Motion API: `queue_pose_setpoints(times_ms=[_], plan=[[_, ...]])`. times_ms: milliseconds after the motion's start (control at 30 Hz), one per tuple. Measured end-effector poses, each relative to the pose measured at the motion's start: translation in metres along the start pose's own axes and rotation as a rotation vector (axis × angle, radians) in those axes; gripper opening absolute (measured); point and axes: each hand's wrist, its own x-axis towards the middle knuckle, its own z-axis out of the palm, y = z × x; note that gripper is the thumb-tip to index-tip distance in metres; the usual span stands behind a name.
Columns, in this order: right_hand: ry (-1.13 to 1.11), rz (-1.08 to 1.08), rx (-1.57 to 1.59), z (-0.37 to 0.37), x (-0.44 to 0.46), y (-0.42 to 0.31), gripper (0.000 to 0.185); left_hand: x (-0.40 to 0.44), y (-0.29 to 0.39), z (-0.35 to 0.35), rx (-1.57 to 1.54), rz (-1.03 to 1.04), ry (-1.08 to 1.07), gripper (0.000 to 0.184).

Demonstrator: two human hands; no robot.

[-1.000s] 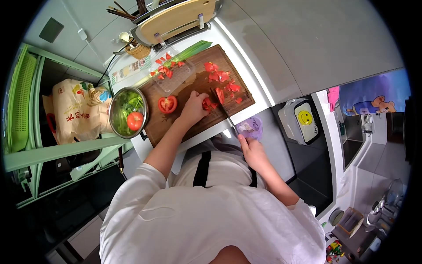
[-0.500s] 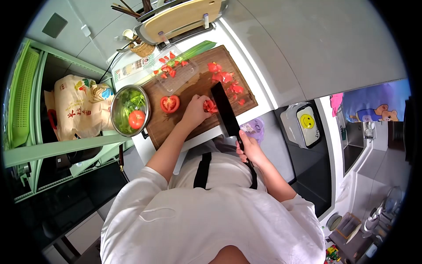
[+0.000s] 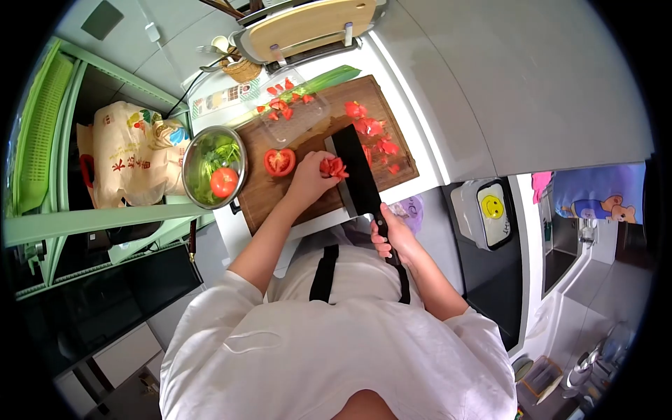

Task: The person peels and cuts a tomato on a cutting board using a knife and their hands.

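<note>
My right hand point(image 3: 393, 234) grips the handle of a black cleaver point(image 3: 358, 168), whose broad blade lies over the wooden cutting board point(image 3: 262, 203). Left of the blade, my left hand point(image 3: 315, 173) is closed on a cut piece of tomato point(image 3: 334, 168) against the board. A halved tomato point(image 3: 279, 162), cut face up, rests further left. Chopped tomato pieces point(image 3: 369, 127) are scattered on the board's right side. More bits lie in a clear plastic tray point(image 3: 301, 126) at the back, near a long green onion point(image 3: 329, 80).
At the board's left stands a metal bowl point(image 3: 243, 171) with leafy greens and a whole tomato point(image 3: 224, 182). A basket of utensils point(image 3: 241, 70) and a rack with a light board point(image 3: 308, 31) are behind. A green shelf point(image 3: 105, 225) holds a printed bag point(image 3: 133, 154).
The cleaver blade now shows more of its flat side and sits tilted beside the tomato piece. The whole view has shifted slightly.
</note>
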Motion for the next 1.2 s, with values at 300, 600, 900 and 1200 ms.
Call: queue_pose_setpoints(times_ms=[300, 600, 900, 1200], plan=[[0.014, -0.372, -0.416, 0.065, 0.044, -0.087, 0.057, 0.067, 0.018, -0.084, 0.120, 0.094, 0.230, 0.041], [0.353, -0.791, -1.013, 0.092, 0.077, -0.123, 0.066, 0.077, -0.004, -0.109, 0.451, 0.107, 0.194, 0.048], [0.260, -0.656, -0.886, 0.091, 0.110, -0.125, 0.067, 0.082, 0.019, -0.086, 0.204, 0.265, 0.518, 0.022], [0.156, -0.559, -0.507, 0.083, 0.043, -0.142, 0.056, 0.076, -0.007, -0.081, 0.686, 0.268, 0.573, 0.025]])
